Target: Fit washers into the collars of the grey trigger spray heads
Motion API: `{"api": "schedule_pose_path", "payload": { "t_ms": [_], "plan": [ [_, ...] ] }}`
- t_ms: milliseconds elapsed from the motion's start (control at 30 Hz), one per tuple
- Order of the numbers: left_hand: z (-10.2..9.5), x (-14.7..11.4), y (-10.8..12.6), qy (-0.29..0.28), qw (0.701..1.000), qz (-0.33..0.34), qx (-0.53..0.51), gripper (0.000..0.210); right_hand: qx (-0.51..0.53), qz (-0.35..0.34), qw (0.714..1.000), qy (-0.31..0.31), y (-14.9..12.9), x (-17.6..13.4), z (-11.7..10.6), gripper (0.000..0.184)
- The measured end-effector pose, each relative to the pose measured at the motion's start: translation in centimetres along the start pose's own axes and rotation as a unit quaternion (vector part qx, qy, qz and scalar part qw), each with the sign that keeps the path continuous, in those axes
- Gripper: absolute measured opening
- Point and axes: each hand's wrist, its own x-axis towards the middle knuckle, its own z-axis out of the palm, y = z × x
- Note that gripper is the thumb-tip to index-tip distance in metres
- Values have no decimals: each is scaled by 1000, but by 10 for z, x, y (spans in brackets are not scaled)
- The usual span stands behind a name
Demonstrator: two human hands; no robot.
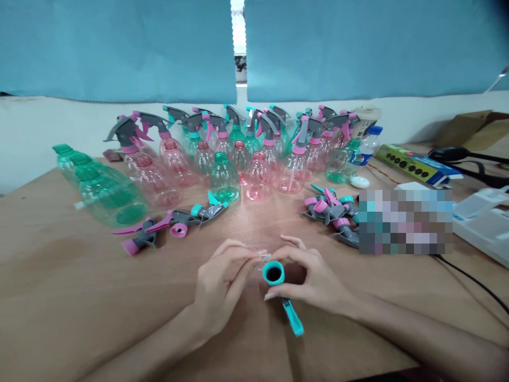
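Observation:
My right hand (pixel 320 278) grips a teal and grey trigger spray head (pixel 293 318) between thumb and fingers. Its round teal collar faces up toward me with a dark opening, and the teal trigger points down toward the table's front. Close beside the collar, my left hand (pixel 218 281) has its thumb and fingertips pinched together. A small pale, see-through bit shows at those fingertips, too blurred to name. Loose spray heads (pixel 183 218) in pink, teal and grey lie beyond my left hand. Another heap of spray heads (pixel 328 208) lies beyond my right.
Pink and green clear bottles (pixel 225 178) stand in rows at the back, many with spray heads on. Green bottles (pixel 107 196) are at the left. On the right are a yellow-blue box (pixel 413 164), a white oval object (pixel 360 182), a plastic case (pixel 485 223) and a black cable (pixel 473 278).

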Motion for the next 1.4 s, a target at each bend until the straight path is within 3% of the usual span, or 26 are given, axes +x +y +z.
{"api": "schedule_pose_path", "payload": {
  "t_ms": [233,433,767,1000,1067,1133,1233,1300,1400],
  "plan": [
    [2,-1,4,-55,998,34,-21,21,6,-19,1000,6,3,0,0,37],
    [3,0,4,-68,996,51,-28,21,26,-24,999,14,5,0,1,35],
    [0,3,4,-36,997,61,17,17,39,-25,999,9,5,2,-4,38],
    [-1,1,-1,3,999,11,33,18,32,56,998,11,10,8,-15,37],
    [-2,1,-3,1,999,-4,54,22,27,69,996,46,11,10,-22,34],
    [-3,2,-5,5,998,-8,64,22,-5,72,990,121,13,13,-30,30],
    [-3,3,-7,6,998,-1,62,21,-144,38,962,228,17,15,-43,27],
    [-2,3,-7,3,998,7,61,20,-237,16,945,227,20,16,-47,26],
    [-2,3,-5,0,998,10,62,20,-296,14,940,168,21,15,-46,26]
  ]
}}
